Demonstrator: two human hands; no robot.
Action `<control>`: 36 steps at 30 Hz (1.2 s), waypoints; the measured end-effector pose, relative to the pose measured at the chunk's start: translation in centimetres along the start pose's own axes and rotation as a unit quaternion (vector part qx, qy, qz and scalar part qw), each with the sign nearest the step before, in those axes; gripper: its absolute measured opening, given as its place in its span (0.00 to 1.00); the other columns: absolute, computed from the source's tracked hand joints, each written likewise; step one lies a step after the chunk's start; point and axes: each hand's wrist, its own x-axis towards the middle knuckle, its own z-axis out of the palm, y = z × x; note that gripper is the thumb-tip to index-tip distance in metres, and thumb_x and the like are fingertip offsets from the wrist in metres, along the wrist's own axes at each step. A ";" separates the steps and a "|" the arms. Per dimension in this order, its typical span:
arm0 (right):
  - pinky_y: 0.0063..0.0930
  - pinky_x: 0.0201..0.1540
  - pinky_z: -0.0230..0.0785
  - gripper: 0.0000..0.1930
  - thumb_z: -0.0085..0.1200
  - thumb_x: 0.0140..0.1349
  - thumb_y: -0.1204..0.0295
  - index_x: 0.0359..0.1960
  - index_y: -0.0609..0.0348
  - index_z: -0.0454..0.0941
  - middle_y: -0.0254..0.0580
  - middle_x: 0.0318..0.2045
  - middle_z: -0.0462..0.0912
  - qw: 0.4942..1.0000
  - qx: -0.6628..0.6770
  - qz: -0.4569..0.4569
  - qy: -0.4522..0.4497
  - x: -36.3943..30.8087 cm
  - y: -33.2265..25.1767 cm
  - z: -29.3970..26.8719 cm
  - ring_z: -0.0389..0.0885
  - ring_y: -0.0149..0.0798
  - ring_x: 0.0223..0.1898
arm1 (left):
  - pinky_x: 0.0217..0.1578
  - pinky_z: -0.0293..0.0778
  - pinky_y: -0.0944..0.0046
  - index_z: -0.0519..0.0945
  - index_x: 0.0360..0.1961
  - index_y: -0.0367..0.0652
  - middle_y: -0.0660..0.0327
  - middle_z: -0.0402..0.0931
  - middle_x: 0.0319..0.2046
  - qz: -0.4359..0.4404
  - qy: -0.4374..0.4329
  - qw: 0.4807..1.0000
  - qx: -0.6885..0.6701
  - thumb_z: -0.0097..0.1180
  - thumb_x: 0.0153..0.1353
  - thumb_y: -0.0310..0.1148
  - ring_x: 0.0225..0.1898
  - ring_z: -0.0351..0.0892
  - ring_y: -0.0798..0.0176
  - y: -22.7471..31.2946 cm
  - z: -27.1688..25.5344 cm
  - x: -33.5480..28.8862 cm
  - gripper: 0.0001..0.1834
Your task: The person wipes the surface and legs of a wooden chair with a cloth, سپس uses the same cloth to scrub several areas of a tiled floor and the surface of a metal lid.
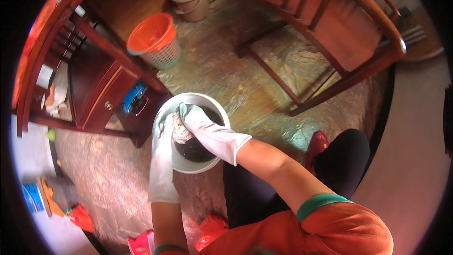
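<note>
Both my hands wear long whitish rubber gloves and meet over a white bucket (222, 115) on the floor. Dark water (194, 151) shows inside it. Between the hands is a wet, pale, crumpled cloth (181, 132), held above the water. My right hand (191, 117) closes over the cloth from the right, its fingertips greenish with wet or dirt. My left hand (164, 120) grips the cloth's left side, with the fingers partly hidden behind the bucket's rim and the cloth.
A wooden desk (101, 99) stands at the left, close to the bucket. Beyond it are a waste basket (163, 56) lined with an orange bag and a lidded beige pail (191, 2). A wooden chair (325, 33) is at the far right. Red bags (212, 229) lie near me.
</note>
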 end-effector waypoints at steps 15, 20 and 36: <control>0.44 0.25 0.70 0.20 0.37 0.64 0.55 0.31 0.58 0.74 0.47 0.18 0.76 0.891 -0.442 -0.102 0.004 -11.9 -2.2 -25.7 0.79 0.49 0.25 | 0.42 0.71 0.62 0.74 0.40 0.33 0.52 0.76 0.36 0.140 -0.372 0.907 0.138 0.55 0.44 0.23 0.39 0.77 0.55 5.7 18.2 -1.1 0.18; 0.41 0.43 0.70 0.31 0.35 0.63 0.44 0.35 0.60 0.80 0.51 0.29 0.80 0.881 -0.402 0.247 0.043 -18.6 -2.4 -34.7 0.80 0.51 0.35 | 0.40 0.73 0.66 0.74 0.44 0.34 0.56 0.75 0.39 0.214 -0.489 0.834 0.140 0.52 0.48 0.21 0.37 0.76 0.64 7.6 28.1 -5.4 0.18; 0.23 0.51 0.67 0.35 0.56 0.56 0.72 0.64 0.54 0.52 0.42 0.52 0.73 0.944 0.224 -0.076 0.230 -27.2 17.2 -53.1 0.72 0.31 0.50 | 0.63 0.51 0.60 0.56 0.63 0.36 0.49 0.55 0.63 -0.164 -0.601 0.779 0.076 0.49 0.59 0.54 0.65 0.53 0.56 9.9 59.7 -12.0 0.40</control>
